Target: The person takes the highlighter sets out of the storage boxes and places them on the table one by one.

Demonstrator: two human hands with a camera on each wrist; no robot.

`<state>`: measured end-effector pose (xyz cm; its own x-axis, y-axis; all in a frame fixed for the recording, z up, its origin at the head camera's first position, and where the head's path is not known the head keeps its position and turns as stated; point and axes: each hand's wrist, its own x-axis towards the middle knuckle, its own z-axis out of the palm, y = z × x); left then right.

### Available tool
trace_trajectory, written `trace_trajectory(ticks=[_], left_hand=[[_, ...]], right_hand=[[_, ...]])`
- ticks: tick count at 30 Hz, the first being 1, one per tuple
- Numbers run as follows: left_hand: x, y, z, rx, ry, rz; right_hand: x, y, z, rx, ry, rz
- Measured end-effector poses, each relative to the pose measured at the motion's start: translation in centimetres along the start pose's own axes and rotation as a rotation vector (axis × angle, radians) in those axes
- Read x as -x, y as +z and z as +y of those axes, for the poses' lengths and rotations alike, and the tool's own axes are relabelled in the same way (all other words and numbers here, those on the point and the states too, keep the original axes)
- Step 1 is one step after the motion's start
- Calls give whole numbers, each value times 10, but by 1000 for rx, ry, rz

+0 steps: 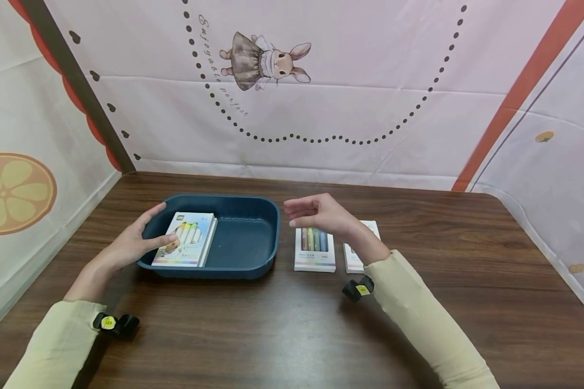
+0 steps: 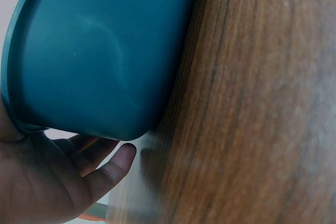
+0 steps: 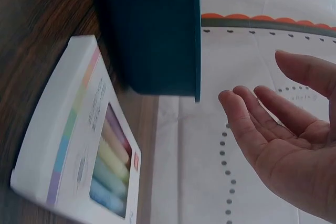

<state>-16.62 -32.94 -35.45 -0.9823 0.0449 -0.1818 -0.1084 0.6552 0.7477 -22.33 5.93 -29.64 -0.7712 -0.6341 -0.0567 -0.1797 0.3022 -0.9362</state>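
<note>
My left hand straddles the left end of a dark blue plastic basin. Its thumb reaches over the rim to a white box of colour sticks inside, while the other fingers extend loosely along the outer wall. From the left wrist, a gap shows between some fingers and the basin wall. My right hand hovers right of the basin, empty, fingers slightly bent. Below it lies a second white box, its window showing pastel sticks. The right forearm partly hides a third box.
Another white box edge shows beneath the one in the basin. Everything stands on a brown wood-grain table. A printed cloth with a rabbit hangs behind the table and along both sides.
</note>
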Motion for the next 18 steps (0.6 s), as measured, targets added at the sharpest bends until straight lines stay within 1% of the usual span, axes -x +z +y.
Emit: trace_trajectory(ticks=[5, 18], left_hand=[[-1, 0, 1, -5, -6, 2], [-1, 1, 0, 11, -17, -9]], right_hand=[[-6, 8, -2, 0, -2, -20], [-20, 32, -9, 1, 38, -51]])
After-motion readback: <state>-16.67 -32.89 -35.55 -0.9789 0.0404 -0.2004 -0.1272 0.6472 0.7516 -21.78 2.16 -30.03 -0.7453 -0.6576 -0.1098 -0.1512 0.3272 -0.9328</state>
